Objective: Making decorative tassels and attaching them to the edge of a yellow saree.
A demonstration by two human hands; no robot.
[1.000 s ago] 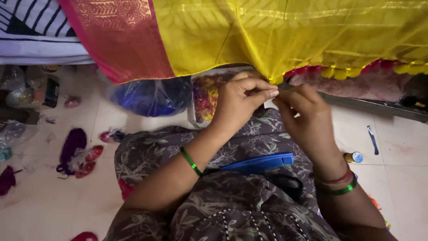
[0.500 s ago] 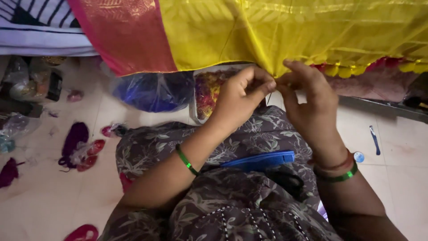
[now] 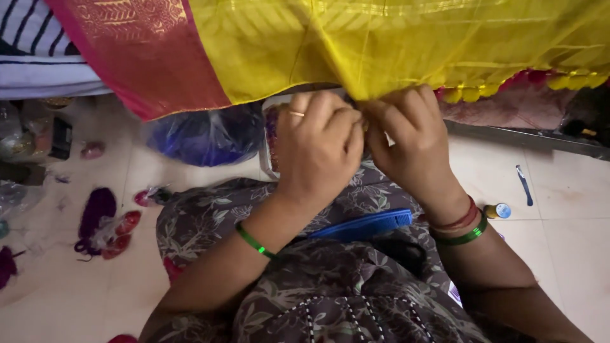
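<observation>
A yellow cloth point(image 3: 394, 44) with a red and gold border panel point(image 3: 133, 51) hangs across the top. Small yellow and red tassels point(image 3: 508, 86) line its lower edge on the right. My left hand point(image 3: 318, 149), with a ring and a green bangle, pinches the cloth's lower edge. My right hand point(image 3: 410, 146), with green and red bangles, grips the same edge right beside it, knuckles touching. What lies between the fingertips is hidden. A blue comb point(image 3: 362, 225) rests on my lap.
A blue plastic bag point(image 3: 203, 136) and a clear bag of coloured threads point(image 3: 272, 143) lie on the tiled floor ahead. Purple and red yarn bundles point(image 3: 105, 219) lie left. A small thread spool point(image 3: 499, 211) and a blue tool point(image 3: 524, 184) lie right. Striped cloth point(image 3: 38, 57) is at top left.
Both hands have closed together on the cloth's lower edge, the left rolling knuckles-up. The view has shifted slightly, so the cloth and floor items sit further left.
</observation>
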